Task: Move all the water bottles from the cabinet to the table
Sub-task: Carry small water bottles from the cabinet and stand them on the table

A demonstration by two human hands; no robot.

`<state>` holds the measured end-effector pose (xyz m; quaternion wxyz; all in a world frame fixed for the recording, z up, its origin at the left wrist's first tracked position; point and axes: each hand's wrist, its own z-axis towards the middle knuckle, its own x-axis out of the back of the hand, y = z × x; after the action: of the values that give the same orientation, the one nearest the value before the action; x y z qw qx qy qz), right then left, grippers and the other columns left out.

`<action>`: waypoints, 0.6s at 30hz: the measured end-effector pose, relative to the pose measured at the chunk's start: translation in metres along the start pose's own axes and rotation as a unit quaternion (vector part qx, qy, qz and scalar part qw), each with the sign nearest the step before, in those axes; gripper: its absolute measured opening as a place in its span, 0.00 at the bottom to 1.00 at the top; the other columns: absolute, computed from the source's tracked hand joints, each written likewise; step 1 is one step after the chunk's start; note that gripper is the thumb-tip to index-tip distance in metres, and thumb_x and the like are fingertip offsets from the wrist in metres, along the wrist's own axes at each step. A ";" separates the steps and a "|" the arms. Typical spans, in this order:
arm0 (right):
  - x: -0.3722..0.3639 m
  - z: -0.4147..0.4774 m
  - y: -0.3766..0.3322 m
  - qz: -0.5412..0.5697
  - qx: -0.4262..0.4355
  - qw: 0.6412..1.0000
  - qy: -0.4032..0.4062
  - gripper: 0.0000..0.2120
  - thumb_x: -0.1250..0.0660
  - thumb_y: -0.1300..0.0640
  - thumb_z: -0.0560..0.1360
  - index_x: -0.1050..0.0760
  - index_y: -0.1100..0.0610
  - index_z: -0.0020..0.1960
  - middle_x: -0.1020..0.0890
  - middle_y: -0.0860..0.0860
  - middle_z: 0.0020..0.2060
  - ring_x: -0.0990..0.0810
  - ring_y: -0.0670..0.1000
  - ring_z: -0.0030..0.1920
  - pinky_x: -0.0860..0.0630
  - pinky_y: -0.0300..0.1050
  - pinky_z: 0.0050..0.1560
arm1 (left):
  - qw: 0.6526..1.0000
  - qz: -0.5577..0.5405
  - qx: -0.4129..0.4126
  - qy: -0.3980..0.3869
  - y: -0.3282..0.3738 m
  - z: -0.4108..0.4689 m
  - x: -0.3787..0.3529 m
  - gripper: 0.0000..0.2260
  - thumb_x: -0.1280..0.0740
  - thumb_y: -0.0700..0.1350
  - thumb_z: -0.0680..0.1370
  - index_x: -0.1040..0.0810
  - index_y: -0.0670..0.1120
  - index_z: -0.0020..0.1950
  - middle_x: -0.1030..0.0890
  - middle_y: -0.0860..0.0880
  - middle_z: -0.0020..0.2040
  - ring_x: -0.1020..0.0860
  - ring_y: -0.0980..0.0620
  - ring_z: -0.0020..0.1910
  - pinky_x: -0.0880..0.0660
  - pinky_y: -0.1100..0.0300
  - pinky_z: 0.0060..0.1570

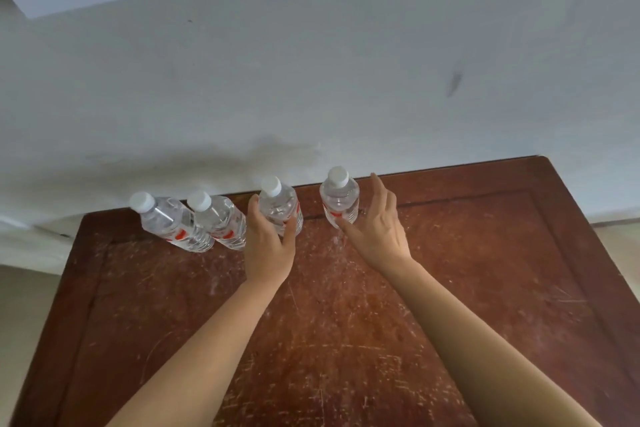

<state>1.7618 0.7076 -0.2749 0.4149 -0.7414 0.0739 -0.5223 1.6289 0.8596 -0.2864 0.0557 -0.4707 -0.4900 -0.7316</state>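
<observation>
Several clear water bottles with white caps and red labels stand in a row along the far edge of the scratched brown wooden table [346, 340]. My left hand [268, 239] grips the third bottle [278, 201] around its body. The rightmost bottle [339, 198] stands upright on the table. My right hand [375, 222] is just to its right with fingers spread and relaxed, thumb near the bottle's base, not curled round it. Two more bottles [169, 218] [218, 218] stand at the left, touching each other.
A white wall [311, 80] rises directly behind the table's far edge. The table's left edge [69, 270] and right edge [595, 253] drop off to a pale floor. No cabinet is in view.
</observation>
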 end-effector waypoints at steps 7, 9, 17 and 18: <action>-0.017 -0.055 0.014 -0.039 0.094 0.995 -0.002 0.35 0.34 0.41 0.80 0.44 0.51 0.79 0.32 0.57 0.72 0.25 0.60 0.67 0.18 0.56 0.50 | 0.985 0.174 0.000 -0.016 -0.024 -0.069 0.014 0.26 0.45 0.58 0.84 0.35 0.46 0.78 0.36 0.40 0.79 0.36 0.38 0.77 0.31 0.38 0.70; -0.031 -0.067 0.009 -0.053 0.164 0.985 -0.013 0.29 0.34 0.43 0.81 0.37 0.53 0.77 0.28 0.58 0.70 0.23 0.61 0.65 0.18 0.58 0.52 | 0.974 0.226 -0.009 -0.004 -0.036 -0.087 0.030 0.24 0.44 0.58 0.83 0.30 0.47 0.76 0.34 0.39 0.77 0.34 0.35 0.75 0.31 0.36 0.69; -0.073 -0.114 -0.080 -0.079 0.359 0.924 -0.102 0.25 0.41 0.43 0.84 0.36 0.48 0.78 0.35 0.62 0.77 0.32 0.65 0.74 0.29 0.65 0.70 | 0.937 0.300 0.109 0.142 -0.059 -0.167 0.147 0.25 0.46 0.59 0.83 0.34 0.50 0.78 0.37 0.40 0.79 0.40 0.38 0.78 0.36 0.34 0.71; -0.077 -0.126 -0.101 -0.065 0.387 0.915 -0.096 0.25 0.40 0.43 0.84 0.35 0.48 0.78 0.35 0.61 0.77 0.32 0.65 0.74 0.29 0.65 0.70 | 0.929 0.305 0.123 0.169 -0.063 -0.182 0.170 0.25 0.45 0.59 0.83 0.34 0.50 0.78 0.36 0.39 0.79 0.39 0.38 0.78 0.36 0.34 0.71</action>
<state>1.5898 0.7473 -0.2463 0.6395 -0.5724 -0.2226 -0.4625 1.3860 0.8162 -0.2159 0.4154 -0.4559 -0.3924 -0.6823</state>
